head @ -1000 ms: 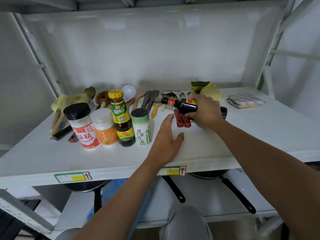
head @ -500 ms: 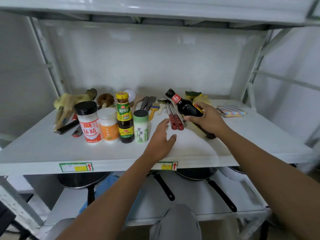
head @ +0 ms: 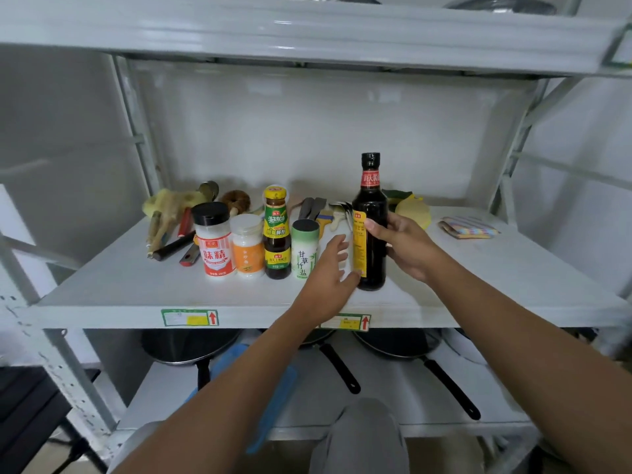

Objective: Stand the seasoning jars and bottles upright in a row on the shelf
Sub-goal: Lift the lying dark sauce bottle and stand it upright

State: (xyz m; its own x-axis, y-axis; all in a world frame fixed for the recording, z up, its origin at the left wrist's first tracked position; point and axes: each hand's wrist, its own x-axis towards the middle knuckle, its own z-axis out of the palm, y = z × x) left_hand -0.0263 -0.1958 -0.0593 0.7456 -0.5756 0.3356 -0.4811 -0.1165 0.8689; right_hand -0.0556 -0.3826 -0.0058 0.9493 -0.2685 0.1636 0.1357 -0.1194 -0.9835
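dark bottle [head: 371,234] upright within right-hand fingers [head: 378,230]

The dark soy sauce bottle [head: 370,234] looks like glossy glass with a paper label, the jars [head: 213,239] beside it smooth plastic, and the white shelf [head: 136,285] painted metal with a matt, smooth finish.
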